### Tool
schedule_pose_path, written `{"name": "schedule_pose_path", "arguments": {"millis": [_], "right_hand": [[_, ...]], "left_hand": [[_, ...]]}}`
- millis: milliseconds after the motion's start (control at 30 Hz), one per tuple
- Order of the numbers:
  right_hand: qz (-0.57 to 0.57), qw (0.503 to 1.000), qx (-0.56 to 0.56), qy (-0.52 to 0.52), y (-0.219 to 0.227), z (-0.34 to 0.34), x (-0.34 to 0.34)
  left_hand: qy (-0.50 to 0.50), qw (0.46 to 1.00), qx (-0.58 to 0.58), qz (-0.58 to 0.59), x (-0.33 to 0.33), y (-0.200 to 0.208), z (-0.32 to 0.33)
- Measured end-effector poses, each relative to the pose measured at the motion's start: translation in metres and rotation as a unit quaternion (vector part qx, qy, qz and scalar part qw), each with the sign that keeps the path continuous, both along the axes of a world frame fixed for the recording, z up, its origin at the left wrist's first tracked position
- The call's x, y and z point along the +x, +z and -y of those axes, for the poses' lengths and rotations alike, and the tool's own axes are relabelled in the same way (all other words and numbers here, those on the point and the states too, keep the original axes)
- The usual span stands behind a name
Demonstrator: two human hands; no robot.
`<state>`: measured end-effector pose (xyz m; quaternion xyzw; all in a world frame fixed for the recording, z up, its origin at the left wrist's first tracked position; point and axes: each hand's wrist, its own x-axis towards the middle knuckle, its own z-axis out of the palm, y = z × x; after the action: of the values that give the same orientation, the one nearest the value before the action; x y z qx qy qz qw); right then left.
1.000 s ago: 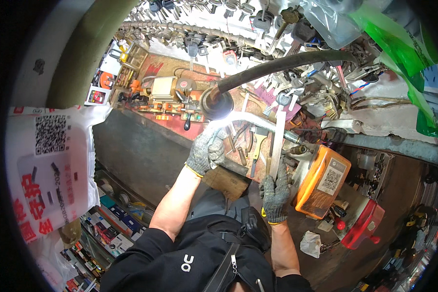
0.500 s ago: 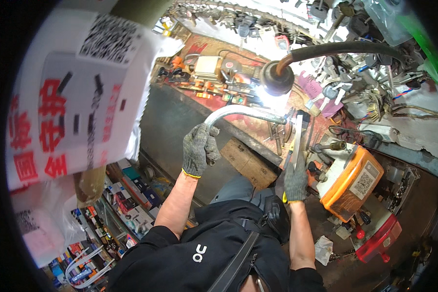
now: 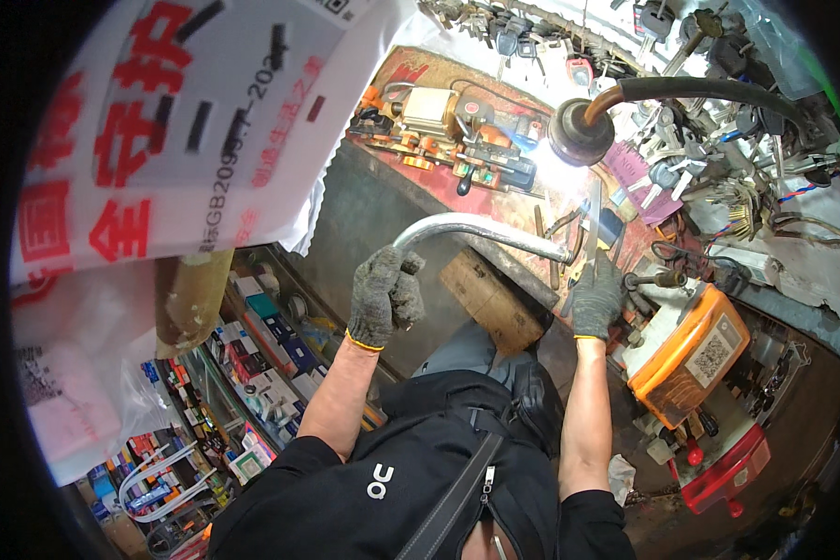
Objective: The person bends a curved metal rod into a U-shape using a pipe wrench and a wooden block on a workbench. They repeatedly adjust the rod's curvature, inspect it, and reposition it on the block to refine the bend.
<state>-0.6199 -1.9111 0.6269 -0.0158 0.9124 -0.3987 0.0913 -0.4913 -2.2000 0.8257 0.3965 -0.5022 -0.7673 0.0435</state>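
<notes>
Left fingers (image 3: pixel 407 291) clamp a tube (image 3: pixel 476 222) arcing rightward; right fingers (image 3: pixel 607 278) clamp a metal strip (image 3: pixel 594 220) jutting beyond them.

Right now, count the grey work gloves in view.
2 gloves: one on the left hand, holding a curved metal tube; one on the right hand, holding a flat metal bar. Others may be hidden.

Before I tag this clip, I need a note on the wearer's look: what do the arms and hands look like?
The left hand and right hand wear grey knit gloves with thin yellow trim at the cuffs. Both forearms are bare up to black sleeves.
</notes>
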Motion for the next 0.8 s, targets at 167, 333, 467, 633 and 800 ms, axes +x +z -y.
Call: {"name": "schedule_pose_path", "arguments": {"millis": [167, 333, 467, 633, 800], "right_hand": [[0.190, 0.845, -0.499, -0.033, 0.060, 0.008, 0.010], [0.223, 0.865, -0.450, 0.020, 0.110, 0.021, 0.022], [0.279, 0.828, -0.485, -0.028, 0.113, 0.023, 0.026], [0.291, 0.814, -0.499, -0.060, 0.099, 0.016, 0.030], [0.271, 0.788, -0.546, -0.088, 0.098, 0.011, 0.029]], "left_hand": [[0.002, 0.998, 0.016, 0.054, 0.011, -0.004, 0.003], [-0.005, 0.994, 0.062, 0.089, 0.015, -0.006, 0.003], [0.005, 0.986, 0.099, 0.132, 0.010, -0.006, 0.003], [-0.001, 0.980, 0.145, 0.133, 0.003, -0.009, 0.000], [-0.048, 0.988, 0.105, 0.099, -0.007, -0.009, -0.005]]}}
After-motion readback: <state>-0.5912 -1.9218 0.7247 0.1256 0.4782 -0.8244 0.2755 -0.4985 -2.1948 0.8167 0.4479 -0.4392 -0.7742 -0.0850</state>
